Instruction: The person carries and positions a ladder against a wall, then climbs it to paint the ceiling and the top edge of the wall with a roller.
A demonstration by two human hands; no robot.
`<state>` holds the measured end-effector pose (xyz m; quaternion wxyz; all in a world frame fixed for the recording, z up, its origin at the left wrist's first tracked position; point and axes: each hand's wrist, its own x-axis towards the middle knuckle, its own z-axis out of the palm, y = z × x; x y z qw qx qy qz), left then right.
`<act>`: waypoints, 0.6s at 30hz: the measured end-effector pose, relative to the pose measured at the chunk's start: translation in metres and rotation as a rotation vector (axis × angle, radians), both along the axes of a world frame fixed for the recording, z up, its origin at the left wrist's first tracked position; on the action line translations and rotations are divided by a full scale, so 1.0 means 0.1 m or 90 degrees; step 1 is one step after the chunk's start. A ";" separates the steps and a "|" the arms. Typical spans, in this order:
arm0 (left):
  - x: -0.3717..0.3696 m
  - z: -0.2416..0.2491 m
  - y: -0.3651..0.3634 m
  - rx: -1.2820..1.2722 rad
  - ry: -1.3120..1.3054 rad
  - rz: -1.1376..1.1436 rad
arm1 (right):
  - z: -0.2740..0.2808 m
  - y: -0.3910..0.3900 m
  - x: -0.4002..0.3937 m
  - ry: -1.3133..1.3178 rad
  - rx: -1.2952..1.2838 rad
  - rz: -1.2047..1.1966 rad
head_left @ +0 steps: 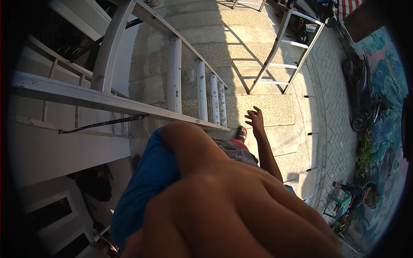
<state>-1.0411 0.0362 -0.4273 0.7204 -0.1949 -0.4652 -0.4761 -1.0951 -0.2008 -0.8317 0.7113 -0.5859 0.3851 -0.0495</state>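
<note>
Standing ahead to the left, the metal ladder (174, 75) rises near my right hand (256, 121), which is loosely spread; my left hand (241, 189) (fingertips hidden, grip I cannot tell) fills the foreground; a motorbike (360, 81) stands by the painted wall (393, 75)

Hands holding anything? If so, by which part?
Right hand: nothing held, open in midair. Left hand, close to the camera: can't tell; its fingertips are out of view.
</note>
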 end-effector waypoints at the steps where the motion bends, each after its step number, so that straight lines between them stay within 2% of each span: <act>1: -0.08 0.00 -0.13 0.000 0.005 0.006 | -0.01 -0.11 0.05 0.000 -0.013 0.033; 7: -0.55 -0.03 -0.83 0.015 0.033 0.048 | 0.11 -0.76 0.23 0.007 -0.042 0.195; 8: -0.66 -0.04 -1.24 0.021 0.037 0.058 | 0.12 -0.86 0.23 0.011 -0.040 0.218; 9: -0.74 -0.03 -1.12 0.027 0.040 0.071 | 0.12 -0.94 0.25 0.015 -0.038 0.243; 11: -0.72 -0.08 -1.71 0.039 0.042 0.112 | 0.13 -1.04 0.27 0.024 -0.024 0.283; 13: -0.74 -0.10 -2.02 0.045 0.043 0.147 | 0.05 -1.13 0.30 0.042 -0.022 0.332; 18: -0.40 -0.03 -1.92 0.024 0.004 0.137 | 0.04 -1.19 0.39 0.045 -0.001 0.384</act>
